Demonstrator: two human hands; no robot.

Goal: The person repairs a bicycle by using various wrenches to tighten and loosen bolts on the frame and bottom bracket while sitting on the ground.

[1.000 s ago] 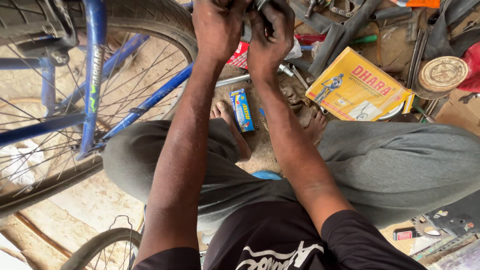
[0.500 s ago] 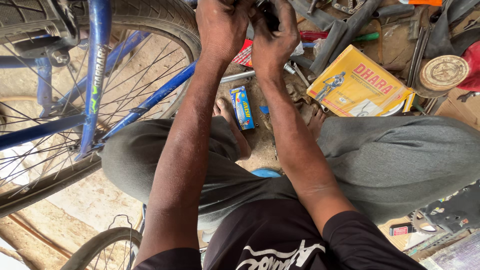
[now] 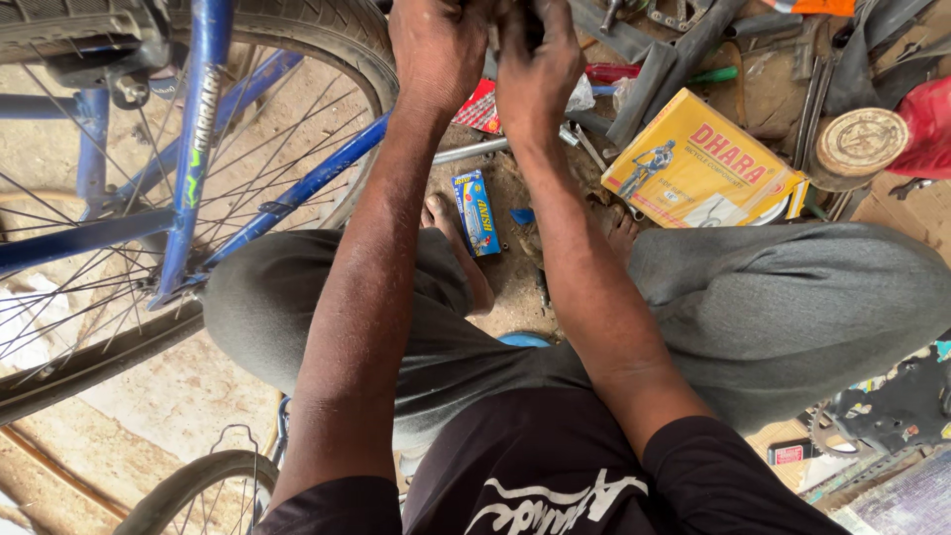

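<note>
At the far left a blue bicycle frame (image 3: 203,149) stands over a spoked wheel (image 3: 149,198), whose black tyre (image 3: 327,40) curves up toward the top edge. Just right of the tyre, the person's left hand (image 3: 436,50) is raised at the top of the view, fingers curled inward; it presses against the right hand (image 3: 540,64), which is likewise curled. Both close on a small dark part (image 3: 523,25) between them, mostly hidden and cut off by the edge, so its kind cannot be told, nor how tightly each hand grips it. Below the hands, on the dirt between the person's bare feet, lies a small blue box (image 3: 475,211). Further right a yellow carton (image 3: 698,168) rests tilted among grey metal tools (image 3: 674,59), and a round wooden block (image 3: 860,147) sits near the right edge.
</note>
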